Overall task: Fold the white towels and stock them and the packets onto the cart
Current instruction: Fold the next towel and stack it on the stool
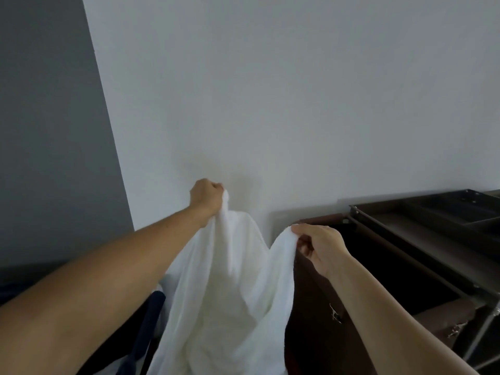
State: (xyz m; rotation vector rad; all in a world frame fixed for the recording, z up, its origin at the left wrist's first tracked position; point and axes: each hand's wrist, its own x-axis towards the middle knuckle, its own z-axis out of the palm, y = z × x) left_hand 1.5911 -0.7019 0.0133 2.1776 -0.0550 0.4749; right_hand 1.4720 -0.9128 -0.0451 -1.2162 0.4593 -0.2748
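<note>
Wall (297,90): pale and plain behind everything, with a darker grey panel (48,131) down its left side.
Dark blue strap (154,315): low on the left, just beside the towel's left edge (what it belongs to cannot be told).
Left hand (207,197): raised in front of the wall, fingers curled into a fist and clamped on one bunched top corner of the towel.
White towel (230,293): held in the air between the two hands, dipping between the two grips and hanging in loose folds past the bottom of the view, left of the cart.
Right hand (322,247): lower than the left and nearer the cart, fingers and thumb pinching the towel's other top corner.
Cart (433,239): dark brown, at the right, just beside the hanging towel; its top tray is split into compartments, with metal framing at its right corner.
</note>
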